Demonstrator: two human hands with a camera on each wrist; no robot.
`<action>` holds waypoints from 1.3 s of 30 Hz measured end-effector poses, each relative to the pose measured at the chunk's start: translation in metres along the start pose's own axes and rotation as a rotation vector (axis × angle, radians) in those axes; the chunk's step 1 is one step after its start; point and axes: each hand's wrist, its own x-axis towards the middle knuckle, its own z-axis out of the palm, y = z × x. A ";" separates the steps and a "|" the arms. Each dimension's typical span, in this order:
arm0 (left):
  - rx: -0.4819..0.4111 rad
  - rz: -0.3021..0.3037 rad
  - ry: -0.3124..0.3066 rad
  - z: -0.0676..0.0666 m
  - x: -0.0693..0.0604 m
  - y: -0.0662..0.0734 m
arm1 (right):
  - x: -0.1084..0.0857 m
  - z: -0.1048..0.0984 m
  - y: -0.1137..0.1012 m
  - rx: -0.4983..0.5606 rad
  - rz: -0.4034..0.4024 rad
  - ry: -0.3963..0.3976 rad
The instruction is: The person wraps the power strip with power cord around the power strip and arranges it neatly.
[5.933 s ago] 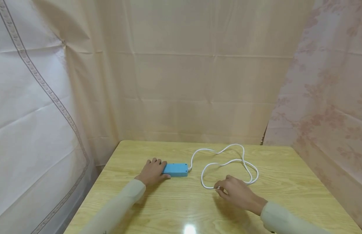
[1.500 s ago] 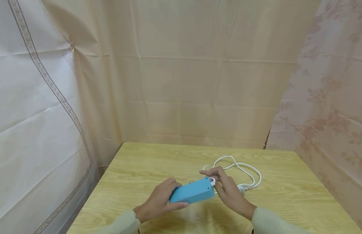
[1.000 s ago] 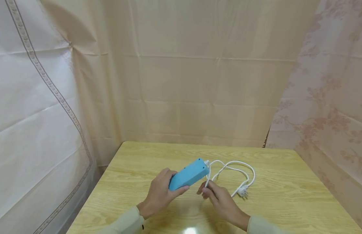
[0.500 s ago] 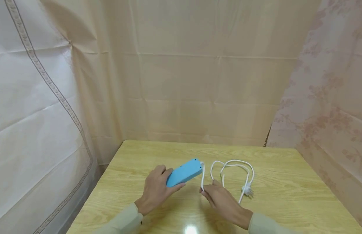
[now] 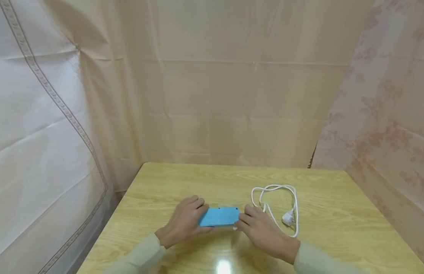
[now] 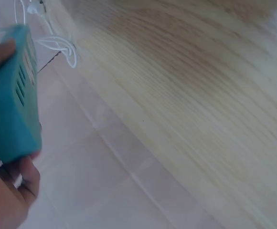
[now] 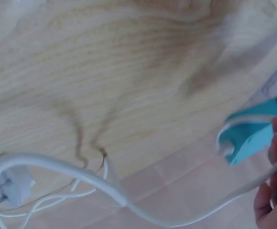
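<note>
A blue box-shaped block (image 5: 219, 216) with small dark holes is gripped at its left end by my left hand (image 5: 185, 220). Slots show along one side of the block (image 6: 21, 90) in the left wrist view. My right hand (image 5: 263, 233) is at the block's right end, its curled fingers holding the white cable (image 7: 224, 202). In the right wrist view the cable bends back from the block's end (image 7: 246, 138) along its side toward the fingers. The rest of the cable (image 5: 278, 186) lies in loops right of my right hand, with a white plug (image 5: 288, 218) beside them.
The wood-grain table (image 5: 184, 179) reflects a bright spot of light near its front edge. Beige cloth (image 5: 212, 83) hangs behind it, with white cloth (image 5: 37, 125) on the left and flower-patterned cloth (image 5: 386, 114) on the right.
Both hands came together around the block, which was lifted from the table. Lately the block has swung lower and nearly level, and my right hand has come up against its cable end.
</note>
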 end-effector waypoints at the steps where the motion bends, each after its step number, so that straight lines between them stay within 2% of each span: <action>1: -0.020 0.020 -0.008 0.000 0.000 0.000 | 0.002 -0.001 0.001 0.021 0.008 0.021; 6: -0.165 0.031 -0.039 0.001 0.003 -0.001 | 0.006 -0.004 0.009 0.096 0.072 0.098; 9: -0.248 0.030 -0.025 0.000 0.003 -0.002 | 0.007 -0.003 0.014 0.155 0.112 0.121; 13: -0.312 0.026 0.004 -0.003 0.004 -0.002 | 0.007 0.000 0.020 0.234 0.150 0.146; 19: -0.403 -0.042 0.014 -0.002 -0.003 -0.001 | 0.003 0.003 0.025 0.302 0.175 0.163; 26: -0.513 -0.090 -0.025 0.000 -0.008 0.002 | 0.001 0.002 0.025 0.356 0.206 0.189; 32: -0.626 -0.085 -0.043 -0.001 -0.009 0.003 | 0.000 0.000 0.024 0.396 0.244 0.200; 39: -0.687 -0.090 -0.061 -0.001 -0.009 0.002 | 0.002 -0.004 0.024 0.484 0.282 0.175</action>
